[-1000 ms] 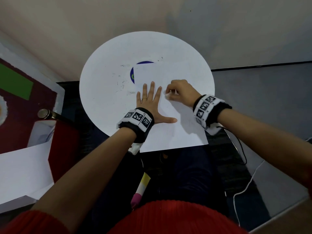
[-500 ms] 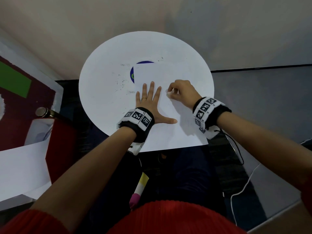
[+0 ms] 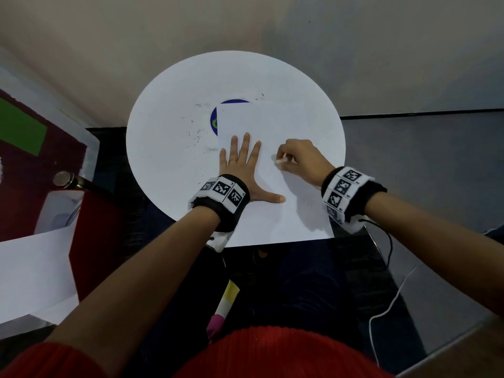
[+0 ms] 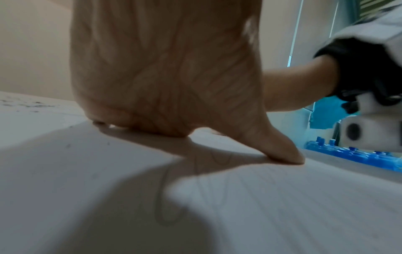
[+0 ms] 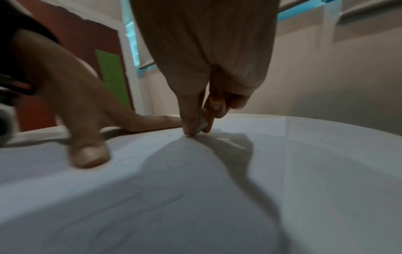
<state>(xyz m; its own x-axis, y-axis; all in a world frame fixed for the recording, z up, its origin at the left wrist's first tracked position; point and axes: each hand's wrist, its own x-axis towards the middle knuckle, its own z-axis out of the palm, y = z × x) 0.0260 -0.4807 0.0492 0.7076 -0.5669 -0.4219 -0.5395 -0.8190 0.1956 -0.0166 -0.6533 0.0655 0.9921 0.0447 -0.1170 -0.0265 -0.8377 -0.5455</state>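
Note:
A white sheet of paper (image 3: 289, 203) lies on a round white table (image 3: 169, 137), its near edge hanging over the table's rim. My left hand (image 3: 242, 165) lies flat on the sheet with fingers spread and the thumb stretched to the right. My right hand (image 3: 297, 159) pinches a small white eraser (image 3: 281, 160) between thumb and fingers and presses it onto the paper just right of the left fingers. In the right wrist view the eraser (image 5: 201, 126) touches the sheet (image 5: 195, 189) beside the left thumb (image 5: 87, 151). Faint pencil lines show on the paper (image 4: 261, 197) in the left wrist view.
A blue round mark (image 3: 218, 118) peeks from under the sheet's far left corner, with dark crumbs (image 3: 195, 132) scattered beside it. White papers (image 3: 30, 274) and a red surface (image 3: 92, 241) lie to the left. A yellow and pink marker (image 3: 222, 309) rests on my lap. A white cable (image 3: 387, 309) runs along the floor at right.
My right hand has shifted slightly right and nearer with the eraser against the paper. The left hand has stayed flat in place.

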